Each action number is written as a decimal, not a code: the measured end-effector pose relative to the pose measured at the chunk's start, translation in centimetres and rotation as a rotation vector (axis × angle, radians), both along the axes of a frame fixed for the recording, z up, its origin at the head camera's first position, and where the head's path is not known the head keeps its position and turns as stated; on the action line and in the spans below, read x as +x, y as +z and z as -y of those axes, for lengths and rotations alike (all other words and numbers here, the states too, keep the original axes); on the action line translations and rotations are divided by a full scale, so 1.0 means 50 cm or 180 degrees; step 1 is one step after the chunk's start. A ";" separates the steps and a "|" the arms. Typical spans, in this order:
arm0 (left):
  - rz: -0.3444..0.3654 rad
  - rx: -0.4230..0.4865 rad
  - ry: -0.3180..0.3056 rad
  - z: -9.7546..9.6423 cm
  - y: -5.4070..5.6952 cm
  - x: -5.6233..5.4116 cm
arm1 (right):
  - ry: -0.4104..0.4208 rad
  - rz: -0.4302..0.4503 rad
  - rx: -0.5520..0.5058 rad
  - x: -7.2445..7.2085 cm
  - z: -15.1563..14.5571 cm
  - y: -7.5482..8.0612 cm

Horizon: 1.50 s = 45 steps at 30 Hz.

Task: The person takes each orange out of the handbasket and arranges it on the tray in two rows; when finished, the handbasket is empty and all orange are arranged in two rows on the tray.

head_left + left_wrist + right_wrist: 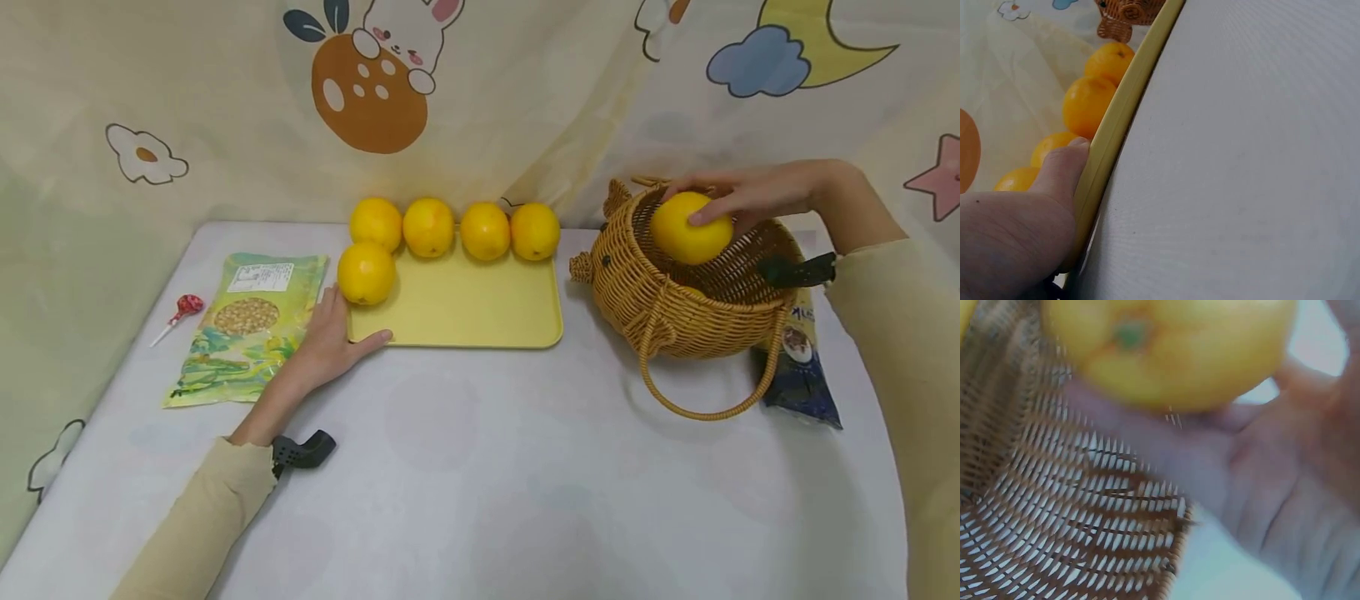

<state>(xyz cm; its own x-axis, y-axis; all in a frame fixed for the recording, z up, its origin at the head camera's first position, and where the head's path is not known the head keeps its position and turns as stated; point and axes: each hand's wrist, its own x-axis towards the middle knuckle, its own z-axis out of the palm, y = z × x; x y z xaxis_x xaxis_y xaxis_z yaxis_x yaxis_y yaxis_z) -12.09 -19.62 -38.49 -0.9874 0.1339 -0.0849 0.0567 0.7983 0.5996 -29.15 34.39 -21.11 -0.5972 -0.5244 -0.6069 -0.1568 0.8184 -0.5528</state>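
My right hand (757, 196) grips an orange (692, 228) at the mouth of a pig-shaped wicker basket (637, 292). In the right wrist view the orange (1197, 350) shows its green stem end, with the thumb along its underside and woven wall behind it. Another yellow fruit (692, 292) shows partly inside the basket. My left hand (321, 346) rests at the near left corner of a yellow tray (480, 308), fingers stretched along its left side and thumb (1063, 165) on its front rim. Several oranges (429, 227) line the tray's back edge, and one (366, 273) sits near the fingertips.
Left of the tray lies a green and yellow bag of kernels (247, 325), with a red lollipop (186, 307) beside it. A dark blue packet (798, 375) lies partly behind the basket. The basket's handle (705, 414) hangs forward over the white table (525, 475). A printed cloth hangs behind.
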 end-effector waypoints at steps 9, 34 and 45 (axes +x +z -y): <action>-0.0028 0.0021 -0.0010 0.001 0.002 0.004 | -0.1378 -0.0099 -0.2340 0.084 0.062 0.023; -0.0104 0.0014 0.0013 0.002 0.000 -0.002 | -0.1876 0.0694 -0.3516 0.234 0.397 -0.069; -0.0155 0.0055 0.0025 0.002 -0.003 -0.006 | -0.1990 0.0742 -0.3422 0.237 0.505 -0.125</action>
<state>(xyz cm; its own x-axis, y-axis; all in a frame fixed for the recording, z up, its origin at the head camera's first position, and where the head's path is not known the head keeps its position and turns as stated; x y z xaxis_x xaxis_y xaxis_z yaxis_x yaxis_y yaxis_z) -12.39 -19.72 -38.64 -0.9913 0.1271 -0.0344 0.0800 0.7883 0.6100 -17.32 9.14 -27.33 -0.8571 -0.4845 -0.1750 0.2839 -0.1609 -0.9453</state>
